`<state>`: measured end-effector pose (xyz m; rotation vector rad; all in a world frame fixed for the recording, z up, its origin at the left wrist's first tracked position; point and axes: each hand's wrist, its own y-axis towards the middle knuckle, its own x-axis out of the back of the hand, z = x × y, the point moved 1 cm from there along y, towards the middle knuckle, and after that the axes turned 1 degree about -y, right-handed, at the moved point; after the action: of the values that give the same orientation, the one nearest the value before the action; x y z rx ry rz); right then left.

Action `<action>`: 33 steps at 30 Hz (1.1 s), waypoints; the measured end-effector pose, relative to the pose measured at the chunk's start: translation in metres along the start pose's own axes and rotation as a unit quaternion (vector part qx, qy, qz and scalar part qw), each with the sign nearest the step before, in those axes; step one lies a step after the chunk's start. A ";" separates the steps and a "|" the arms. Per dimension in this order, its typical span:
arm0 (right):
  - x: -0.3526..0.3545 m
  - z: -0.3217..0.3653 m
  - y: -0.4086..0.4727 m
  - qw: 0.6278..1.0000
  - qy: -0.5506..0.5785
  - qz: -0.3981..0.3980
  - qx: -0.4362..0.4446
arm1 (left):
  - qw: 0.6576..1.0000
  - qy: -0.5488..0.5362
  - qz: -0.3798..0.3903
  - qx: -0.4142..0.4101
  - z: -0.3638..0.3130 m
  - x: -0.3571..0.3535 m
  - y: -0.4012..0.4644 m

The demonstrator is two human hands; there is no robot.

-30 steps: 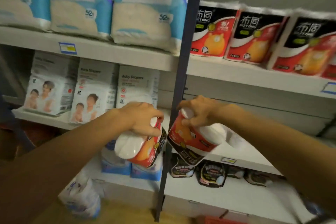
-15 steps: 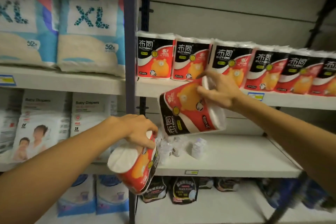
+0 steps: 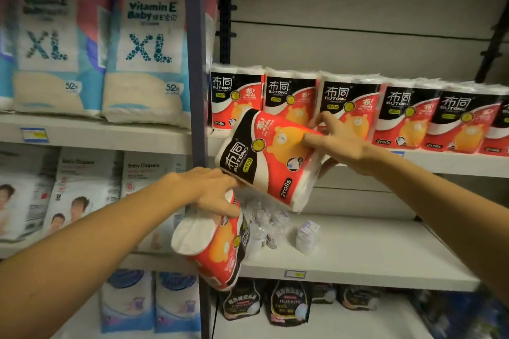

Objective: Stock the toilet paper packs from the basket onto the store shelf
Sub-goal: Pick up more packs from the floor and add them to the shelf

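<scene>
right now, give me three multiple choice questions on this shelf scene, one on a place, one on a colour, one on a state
1. Where do the XL diaper bags stand?
A. upper shelf, left of the dark upright post
B. bottom shelf on the right
C. behind the toilet paper row

2. Which colour is the band bearing the brand name on the toilet paper pack in the right hand?
A. green
B. black
C. blue

3. How is the pack in the left hand held?
A. lying flat on the shelf
B. standing upright in the row
C. in the air, white roll ends showing

Answers: 1 A, the bags sit left of the post. 2 B, white lettering on black. 3 C, the left hand clasps it from above, off any shelf.
</scene>
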<state>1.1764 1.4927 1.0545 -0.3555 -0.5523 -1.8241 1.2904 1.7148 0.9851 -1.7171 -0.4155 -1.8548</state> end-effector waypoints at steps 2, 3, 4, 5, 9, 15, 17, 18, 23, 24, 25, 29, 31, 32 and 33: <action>0.002 -0.005 0.000 0.998 -0.006 0.052 -0.033 | 1.000 0.003 -0.016 0.020 0.001 0.005 -0.003; 0.002 -0.008 -0.001 0.995 -0.018 0.086 -0.048 | 0.999 0.003 -0.030 0.029 0.002 0.009 -0.004; 0.000 -0.010 -0.003 0.991 -0.031 0.118 -0.058 | 0.998 0.010 -0.041 0.038 0.001 0.013 -0.006; -0.002 -0.012 -0.004 0.987 -0.039 0.139 -0.064 | 0.998 0.016 -0.052 0.044 0.001 0.016 -0.006; -0.014 -0.014 -0.004 0.989 -0.005 0.142 -0.050 | 0.994 0.009 -0.085 0.064 0.001 0.025 -0.009; -0.002 -0.019 0.015 0.996 -0.056 0.017 0.064 | 0.981 -0.059 -0.163 0.083 0.008 0.035 -0.014; 0.006 -0.015 0.023 0.993 -0.041 -0.061 0.097 | 0.968 -0.107 -0.211 0.084 0.011 0.042 -0.018; 0.010 -0.013 0.028 0.989 -0.026 -0.098 0.106 | 0.960 -0.133 -0.234 0.082 0.012 0.045 -0.019; 0.023 -0.008 0.067 0.958 -0.032 -0.269 0.092 | 0.915 -0.222 -0.325 0.086 0.015 0.066 -0.025; 0.023 -0.008 0.075 0.954 -0.035 -0.285 0.089 | 0.911 -0.222 -0.336 0.085 0.014 0.070 -0.025; 0.021 -0.007 0.082 0.952 -0.038 -0.292 0.085 | 0.909 -0.222 -0.342 0.084 0.014 0.074 -0.025; 0.002 -0.006 0.100 0.946 -0.062 -0.308 0.084 | 0.908 -0.228 -0.342 0.078 0.021 0.076 -0.025; -0.007 -0.011 0.110 0.944 -0.107 -0.304 0.075 | 0.911 -0.224 -0.339 0.074 0.027 0.072 -0.025; -0.011 -0.014 0.114 0.941 -0.140 -0.301 0.066 | 0.912 -0.221 -0.337 0.075 0.030 0.069 -0.025; -0.015 -0.015 0.116 0.938 -0.172 -0.295 0.056 | 0.914 -0.219 -0.335 0.076 0.034 0.068 -0.024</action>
<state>1.2917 1.4676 1.0573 -0.4695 -1.0937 -2.3059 1.3023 1.7406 1.0593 -2.0316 -1.4433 -1.7643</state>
